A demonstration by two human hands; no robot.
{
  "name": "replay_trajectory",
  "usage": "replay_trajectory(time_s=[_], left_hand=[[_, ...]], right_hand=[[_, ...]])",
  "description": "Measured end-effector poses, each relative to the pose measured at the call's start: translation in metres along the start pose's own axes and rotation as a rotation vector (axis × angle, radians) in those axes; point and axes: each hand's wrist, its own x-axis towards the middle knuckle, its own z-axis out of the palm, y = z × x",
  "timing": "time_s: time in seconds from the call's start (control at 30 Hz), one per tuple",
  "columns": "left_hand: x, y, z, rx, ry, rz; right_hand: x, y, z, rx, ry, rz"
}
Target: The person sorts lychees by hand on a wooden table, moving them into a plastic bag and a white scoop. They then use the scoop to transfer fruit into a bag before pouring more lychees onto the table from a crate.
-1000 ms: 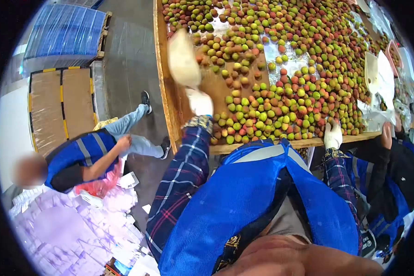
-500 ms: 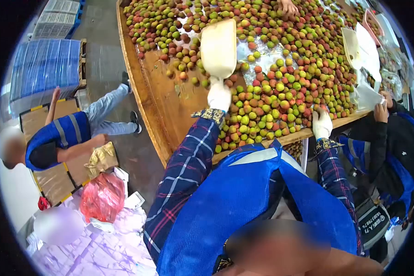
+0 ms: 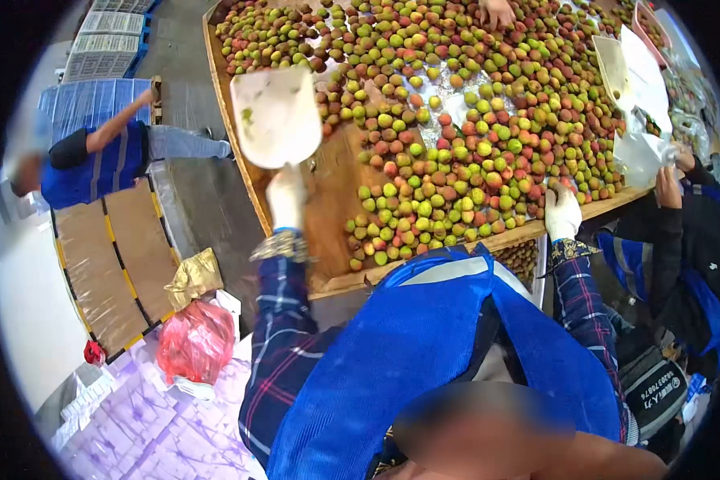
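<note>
My left hand (image 3: 286,202), in a white glove, grips the short handle of a white scoop (image 3: 276,120). The scoop's broad pan hangs over the left side of a wooden-rimmed table (image 3: 328,182), with small green bits on its surface. Red and green lychees (image 3: 448,188) lie spread across the table to the right of the scoop. My right hand (image 3: 562,214), also gloved in white, rests at the front rim with its fingers curled in at the edge of the lychees. What sits between those fingertips is too small to make out.
Another person's hand (image 3: 498,13) reaches into the lychees at the far side. At right, a co-worker's hands (image 3: 669,186) hold a clear plastic bag (image 3: 642,156) near a second scoop (image 3: 612,70). A person in a blue vest (image 3: 96,164) is left, beyond a red bag (image 3: 196,342).
My left hand has swung the scoop left, away from the lychees, and some lychees have shifted left. My right hand stays nearly in place. The person at left has moved up, one arm raised.
</note>
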Motion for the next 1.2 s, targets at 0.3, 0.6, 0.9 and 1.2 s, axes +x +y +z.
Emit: replay_trajectory(time_s=[0.3,0.6,0.9,1.2], left_hand=[[0.011,-0.052,-0.182,-0.129,-0.44,-0.756],[0.028,-0.003,-0.153,-0.054,-0.547,-0.816],[0.096,0.064,-0.043,-0.098,-0.772,-0.603],[0.055,0.246,0.081,0.188,-0.964,0.095]], right_hand=[[-0.001,-0.001,0.0,-0.021,0.009,-0.028],[-0.004,-0.005,-0.003,-0.002,0.053,-0.021],[-0.003,0.0,0.001,-0.006,0.052,-0.049],[-0.001,-0.004,-0.002,0.026,0.017,0.001]])
